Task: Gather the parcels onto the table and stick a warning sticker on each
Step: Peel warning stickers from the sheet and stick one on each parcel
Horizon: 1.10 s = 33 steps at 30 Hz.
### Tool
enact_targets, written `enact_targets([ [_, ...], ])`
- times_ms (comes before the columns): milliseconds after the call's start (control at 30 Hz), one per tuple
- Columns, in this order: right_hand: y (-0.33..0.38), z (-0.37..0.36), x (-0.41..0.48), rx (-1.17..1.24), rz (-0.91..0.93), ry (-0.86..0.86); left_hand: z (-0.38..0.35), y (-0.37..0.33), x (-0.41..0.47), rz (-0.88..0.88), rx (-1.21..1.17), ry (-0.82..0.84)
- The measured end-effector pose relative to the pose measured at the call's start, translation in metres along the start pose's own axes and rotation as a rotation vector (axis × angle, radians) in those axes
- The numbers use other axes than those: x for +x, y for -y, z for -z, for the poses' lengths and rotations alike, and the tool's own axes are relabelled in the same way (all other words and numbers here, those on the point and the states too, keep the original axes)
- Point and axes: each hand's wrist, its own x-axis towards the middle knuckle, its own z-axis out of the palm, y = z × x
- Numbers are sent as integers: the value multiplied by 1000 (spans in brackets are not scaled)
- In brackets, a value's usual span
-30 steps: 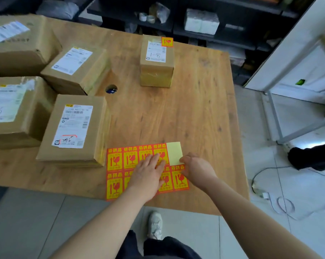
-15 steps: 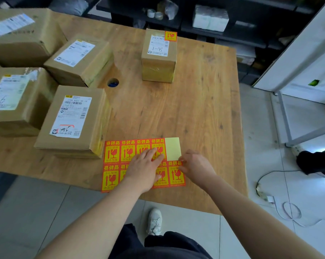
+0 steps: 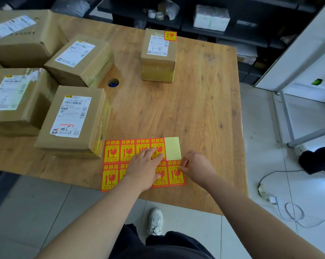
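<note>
A sheet of red-and-yellow warning stickers lies near the table's front edge, with one bare yellow backing patch at its top right corner. My left hand presses flat on the sheet with straight fingers. My right hand sits at the sheet's right edge, its fingertips pinching the corner of the lower right sticker. A small parcel marked 1-8 stands at the back and bears a sticker. Several unstickered parcels lie on the left, the nearest one beside the sheet.
The wooden table has a round cable hole. Dark shelves stand behind it. A white frame and loose cables are on the tiled floor to the right. My shoe shows below the table edge.
Both hands stay on the sheet. The right fingertips have worked slightly down to the lower right sticker's corner. The view has shifted a little.
</note>
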Motion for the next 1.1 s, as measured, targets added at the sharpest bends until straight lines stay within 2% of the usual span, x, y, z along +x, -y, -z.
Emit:
enact_targets([
  [200,-1,4,3,13,5,-51,6,-2,0,-2,27,15],
  [367,-1,0,1,5,1,-14,7,-2,-1,4,23,21],
  [567,-3,7,7,108,-38,-71,7,-2,3,0,49,20],
  [733,0,8,12,4,6,-6,15,-1,19,-35,130,54],
  [1100,-2,4,18,-14,-29,-1,6,7,26,-24,75,31],
])
